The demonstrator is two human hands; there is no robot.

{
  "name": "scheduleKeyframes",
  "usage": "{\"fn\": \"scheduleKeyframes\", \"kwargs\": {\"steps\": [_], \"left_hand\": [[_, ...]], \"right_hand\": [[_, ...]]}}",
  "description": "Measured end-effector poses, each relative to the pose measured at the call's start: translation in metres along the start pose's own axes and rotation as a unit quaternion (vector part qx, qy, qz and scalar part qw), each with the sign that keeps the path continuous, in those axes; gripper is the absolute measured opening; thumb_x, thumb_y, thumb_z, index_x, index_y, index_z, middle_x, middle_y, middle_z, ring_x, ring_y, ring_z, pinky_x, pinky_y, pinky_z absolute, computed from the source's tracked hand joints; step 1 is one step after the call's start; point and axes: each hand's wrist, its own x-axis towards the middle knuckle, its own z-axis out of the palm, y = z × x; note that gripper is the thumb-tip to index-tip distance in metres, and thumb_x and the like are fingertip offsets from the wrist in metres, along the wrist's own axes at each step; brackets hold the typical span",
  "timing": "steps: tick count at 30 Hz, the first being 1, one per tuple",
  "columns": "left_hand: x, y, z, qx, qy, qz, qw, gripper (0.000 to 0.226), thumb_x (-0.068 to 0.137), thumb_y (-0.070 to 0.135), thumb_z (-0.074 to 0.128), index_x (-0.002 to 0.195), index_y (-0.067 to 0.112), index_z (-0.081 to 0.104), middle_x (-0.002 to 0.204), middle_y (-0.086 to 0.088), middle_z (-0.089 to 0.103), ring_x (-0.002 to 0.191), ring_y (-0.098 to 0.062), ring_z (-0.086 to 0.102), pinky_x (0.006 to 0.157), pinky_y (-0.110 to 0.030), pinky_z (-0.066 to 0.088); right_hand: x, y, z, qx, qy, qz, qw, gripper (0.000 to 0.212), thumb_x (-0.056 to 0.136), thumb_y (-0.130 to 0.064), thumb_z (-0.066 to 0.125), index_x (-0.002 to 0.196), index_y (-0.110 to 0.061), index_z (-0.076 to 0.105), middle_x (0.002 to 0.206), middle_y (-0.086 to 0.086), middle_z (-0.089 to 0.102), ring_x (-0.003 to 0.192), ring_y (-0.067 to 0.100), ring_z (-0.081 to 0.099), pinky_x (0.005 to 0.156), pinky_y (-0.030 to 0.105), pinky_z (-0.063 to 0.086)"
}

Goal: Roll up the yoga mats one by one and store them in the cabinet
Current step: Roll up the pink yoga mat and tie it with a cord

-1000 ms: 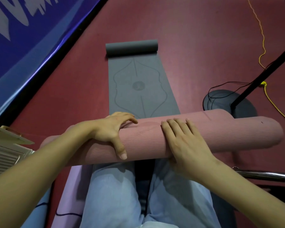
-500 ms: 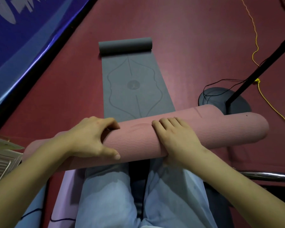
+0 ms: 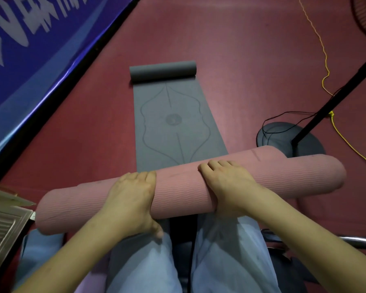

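A rolled pink yoga mat (image 3: 178, 190) lies across my lap, its inner layers sticking out unevenly at the right end. My left hand (image 3: 131, 199) wraps over the roll left of centre, fingers over the top and thumb underneath. My right hand (image 3: 226, 182) grips it right of centre, fingers curled over the far side. Beyond the roll a grey yoga mat (image 3: 173, 121) lies flat on the red floor, with its far end curled into a small roll.
A fan stand with a round black base (image 3: 283, 138) and slanted pole stands at the right, with black and yellow cables on the floor. A blue banner (image 3: 30, 60) runs along the left. A ribbed panel (image 3: 2, 231) sits at the lower left, a metal bar (image 3: 359, 240) at the lower right.
My left hand slid from resting on top of the roll to wrapping round it, thumb now under. My right hand's fingers curled further over the far side. The roll stayed on my lap.
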Motion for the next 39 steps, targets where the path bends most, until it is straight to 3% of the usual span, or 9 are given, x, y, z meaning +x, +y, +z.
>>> {"fn": "scheduleKeyframes", "kwargs": {"steps": [7,9,13,17,23,27,32,35,39], "left_hand": [[0.025,-0.015,-0.022,0.024,-0.041,0.013,0.999,0.086,0.039,0.078,0.074,0.107,0.03,0.053,0.103,0.007,0.068,0.091,-0.024,0.067,0.071,-0.035,0.05],[0.033,-0.019,-0.031,0.014,-0.075,0.017,0.997,0.083,0.038,0.076,0.078,0.102,0.028,0.056,0.094,0.006,0.068,0.084,-0.024,0.067,0.069,-0.034,0.052],[0.047,-0.025,-0.042,-0.025,-0.12,0.025,0.992,0.084,0.035,0.076,0.082,0.1,0.027,0.062,0.09,0.008,0.068,0.08,-0.019,0.066,0.075,-0.034,0.058],[0.053,-0.025,-0.043,-0.049,-0.127,0.026,0.99,0.081,0.035,0.074,0.085,0.097,0.027,0.063,0.088,0.009,0.068,0.077,-0.017,0.065,0.073,-0.034,0.058],[0.053,-0.03,-0.031,-0.095,-0.102,0.018,0.99,0.085,0.034,0.076,0.081,0.105,0.034,0.057,0.096,0.014,0.062,0.088,-0.015,0.061,0.082,-0.038,0.055],[0.052,-0.036,-0.027,-0.139,-0.034,0.023,0.989,0.091,0.034,0.073,0.083,0.108,0.037,0.045,0.104,0.018,0.047,0.098,-0.011,0.045,0.089,-0.036,0.043],[0.038,-0.043,-0.025,-0.206,0.027,-0.015,0.978,0.08,0.038,0.068,0.083,0.108,0.04,0.055,0.106,0.022,0.06,0.097,-0.007,0.058,0.085,-0.035,0.05],[0.031,-0.04,-0.026,-0.103,0.021,0.01,0.994,0.094,0.047,0.075,0.077,0.129,0.037,0.052,0.123,0.016,0.062,0.11,-0.014,0.061,0.093,-0.036,0.05],[0.037,-0.023,-0.017,0.043,0.025,0.001,0.999,0.11,0.036,0.087,0.079,0.12,0.023,0.048,0.123,0.005,0.062,0.11,-0.021,0.061,0.094,-0.035,0.045]], "right_hand": [[0.005,-0.001,0.009,0.006,0.081,-0.004,0.997,0.079,0.05,-0.039,0.081,0.119,-0.02,0.049,0.111,0.0,0.057,0.102,0.026,0.058,0.089,0.036,0.047],[0.003,-0.004,0.013,0.009,0.114,0.01,0.993,0.087,0.036,-0.045,0.084,0.113,-0.017,0.055,0.105,0.001,0.06,0.094,0.027,0.06,0.085,0.039,0.049],[0.002,-0.008,0.026,0.015,0.164,0.027,0.986,0.108,0.022,-0.045,0.091,0.118,-0.009,0.057,0.112,0.008,0.061,0.099,0.032,0.059,0.098,0.047,0.049],[0.009,-0.003,0.027,0.019,0.188,0.021,0.982,0.073,0.039,-0.024,0.079,0.108,-0.012,0.059,0.101,0.007,0.061,0.09,0.032,0.061,0.083,0.043,0.051],[0.021,0.007,0.015,0.002,0.141,0.004,0.99,0.069,0.036,-0.029,0.077,0.101,-0.019,0.056,0.094,0.001,0.061,0.084,0.026,0.062,0.075,0.037,0.049],[0.03,0.01,-0.009,-0.015,0.065,-0.015,0.998,0.074,0.05,-0.034,0.084,0.114,-0.02,0.049,0.109,0.0,0.059,0.099,0.025,0.062,0.075,0.033,0.041],[0.04,0.013,-0.025,0.014,-0.001,-0.006,1.0,0.08,0.049,-0.04,0.089,0.111,-0.02,0.043,0.113,0.0,0.059,0.101,0.026,0.062,0.07,0.03,0.035],[0.047,0.016,-0.028,0.043,-0.032,0.003,0.999,0.08,0.047,-0.041,0.089,0.11,-0.02,0.045,0.11,0.0,0.061,0.1,0.026,0.063,0.07,0.032,0.042],[0.059,0.021,-0.035,0.057,-0.067,0.007,0.996,0.085,0.044,-0.043,0.09,0.114,-0.022,0.048,0.113,0.002,0.064,0.1,0.027,0.064,0.077,0.034,0.051]]}}
